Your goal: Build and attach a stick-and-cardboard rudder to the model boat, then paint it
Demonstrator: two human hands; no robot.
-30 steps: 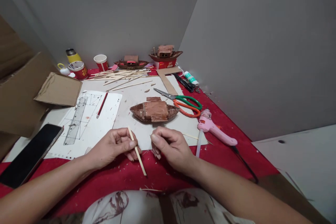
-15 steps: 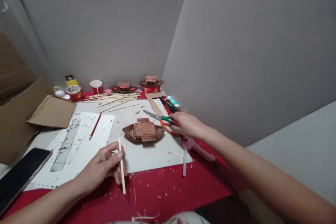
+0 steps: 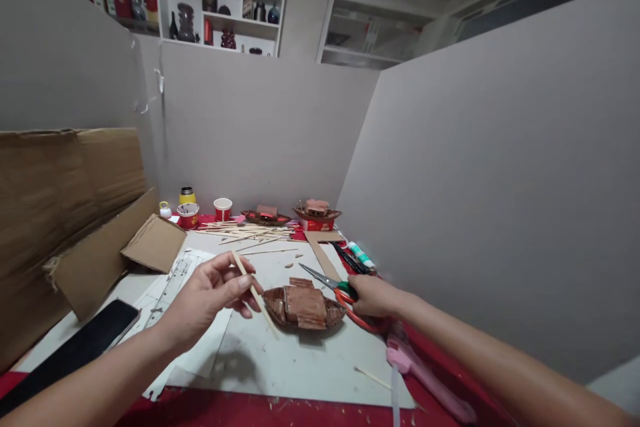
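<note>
My left hand (image 3: pixel 217 297) pinches a thin pale wooden strip (image 3: pixel 263 310) between thumb and fingers. The strip slants across the left end of a brown model boat (image 3: pixel 306 307), which sits on a white board (image 3: pixel 280 370). On the boat's far side, my right hand (image 3: pixel 374 295) grips the handles of scissors (image 3: pixel 320 276) with orange and green grips. Their blades point left, slightly apart from the boat. Whether the scissors are lifted off the board I cannot tell.
A pink glue gun (image 3: pixel 425 373) lies at the right edge. Loose wooden strips (image 3: pixel 255 232), two more model boats (image 3: pixel 317 209) and paper cups (image 3: pixel 223 208) line the back. At left are a phone (image 3: pixel 80 353), a drawing sheet (image 3: pixel 175 287) and cardboard (image 3: pixel 155 243).
The head view has tilted up, showing shelves behind the partition. My left hand has raised the strip toward the boat and turned it more slanted. My right hand has closed further around the scissors' handles.
</note>
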